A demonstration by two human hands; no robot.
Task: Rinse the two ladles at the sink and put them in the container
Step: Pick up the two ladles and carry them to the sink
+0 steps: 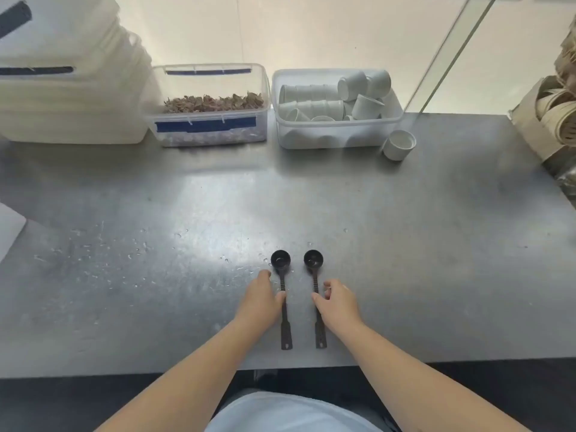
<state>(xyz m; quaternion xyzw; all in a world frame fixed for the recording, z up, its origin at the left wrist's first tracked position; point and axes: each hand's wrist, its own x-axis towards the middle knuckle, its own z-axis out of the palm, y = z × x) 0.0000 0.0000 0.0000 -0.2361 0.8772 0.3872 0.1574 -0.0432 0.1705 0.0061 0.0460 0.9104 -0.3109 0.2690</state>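
Black plastic ladles, left one (pixel 282 294) and right one (pixel 315 291), are lying parallel on the grey steel counter (pixel 436 244); I'm reaching with my left hand (pixel 261 302) and right hand (pixel 338 304), fingers loosely spread beside the handles, gripping nothing. Judging by this, rinsing is still ahead; no sink is showing.

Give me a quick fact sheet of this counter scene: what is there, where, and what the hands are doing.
surface: grey metal counter, wet with droplets
left ladle: black, lying flat, bowl pointing away
right ladle: black, parallel beside it, apart
left hand: at its ladle's handle, thumb touching
right hand: at the other handle, fingers curled, not lifted yet
back row: clear tub of dried brown bits; clear tub of white cups
loose cup: beside the cup tub
sink: not in view
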